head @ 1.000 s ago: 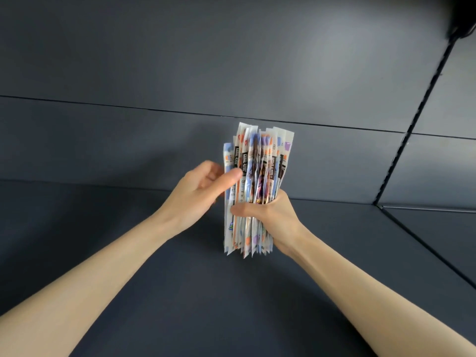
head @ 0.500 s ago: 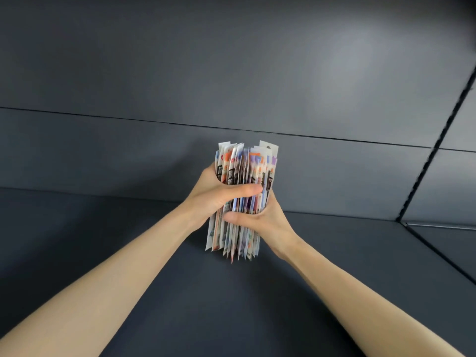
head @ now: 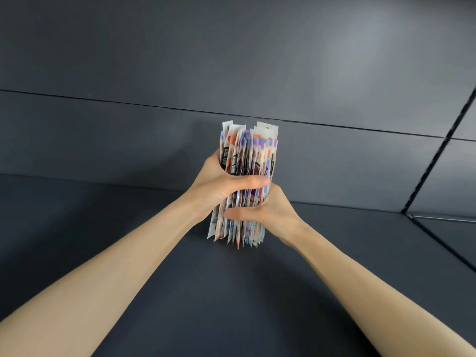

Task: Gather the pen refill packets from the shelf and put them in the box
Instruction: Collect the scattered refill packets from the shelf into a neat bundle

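Note:
A thick upright bundle of several long, colourful pen refill packets point(head: 248, 153) stands in the middle of the view, just above the dark shelf board point(head: 231, 292). My left hand point(head: 219, 186) grips the bundle from the left, its thumb lying across the front. Lower down, my right hand point(head: 268, 215) wraps round it from the right, thumb also across the front. The packets' middle is hidden by both hands. The box is not in view.
The shelf has a dark grey back wall point(head: 231, 73) with a horizontal seam. A slotted upright rail point(head: 438, 155) runs down the right side, with another shelf section beyond it.
My left hand has closed round the bundle, where a second ago only its thumb touched the edge. The packets are squeezed tighter together and the bundle has shifted slightly left.

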### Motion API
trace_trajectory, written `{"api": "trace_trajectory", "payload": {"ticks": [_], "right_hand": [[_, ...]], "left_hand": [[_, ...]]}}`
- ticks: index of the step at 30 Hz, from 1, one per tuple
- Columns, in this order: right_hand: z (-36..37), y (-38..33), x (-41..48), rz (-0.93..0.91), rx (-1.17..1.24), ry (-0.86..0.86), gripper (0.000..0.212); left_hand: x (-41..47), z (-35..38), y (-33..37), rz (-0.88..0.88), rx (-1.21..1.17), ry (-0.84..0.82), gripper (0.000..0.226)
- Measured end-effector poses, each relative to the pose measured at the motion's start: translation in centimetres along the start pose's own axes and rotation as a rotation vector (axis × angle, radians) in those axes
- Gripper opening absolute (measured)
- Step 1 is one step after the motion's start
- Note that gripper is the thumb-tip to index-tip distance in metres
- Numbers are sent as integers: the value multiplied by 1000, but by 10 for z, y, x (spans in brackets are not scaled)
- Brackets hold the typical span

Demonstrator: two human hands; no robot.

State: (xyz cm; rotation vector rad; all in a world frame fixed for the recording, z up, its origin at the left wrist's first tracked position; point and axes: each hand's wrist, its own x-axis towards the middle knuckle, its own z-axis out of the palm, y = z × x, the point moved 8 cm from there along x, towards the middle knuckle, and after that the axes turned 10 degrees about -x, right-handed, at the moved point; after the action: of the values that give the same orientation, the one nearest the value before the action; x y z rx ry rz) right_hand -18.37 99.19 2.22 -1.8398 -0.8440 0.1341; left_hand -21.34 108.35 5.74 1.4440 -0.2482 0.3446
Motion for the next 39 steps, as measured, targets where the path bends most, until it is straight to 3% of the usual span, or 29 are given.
{"api": "trace_trajectory", "payload": {"ticks": [5, 12, 18, 22, 25, 39], "right_hand": [[0, -5, 2, -41, 36, -31, 65], [9, 8, 0, -4, 23, -62, 61], [4, 0, 1, -26, 34, 5, 57], [4, -9, 1, -71, 48, -16, 56], [5, -13, -3, -107, 33, -11, 60], [9, 4, -5, -41, 19, -19, 59]], "left_hand": [[-1, -7, -2, -6, -6, 9, 56], [-4, -5, -12, -51, -6, 12, 58], [-3, -6, -6, -33, -12, 32, 47], [-2, -8, -5, -13, -39, 38, 57], [-5, -10, -13, -35, -17, 48, 51], [-7, -5, -14, -46, -16, 22, 54]]}}
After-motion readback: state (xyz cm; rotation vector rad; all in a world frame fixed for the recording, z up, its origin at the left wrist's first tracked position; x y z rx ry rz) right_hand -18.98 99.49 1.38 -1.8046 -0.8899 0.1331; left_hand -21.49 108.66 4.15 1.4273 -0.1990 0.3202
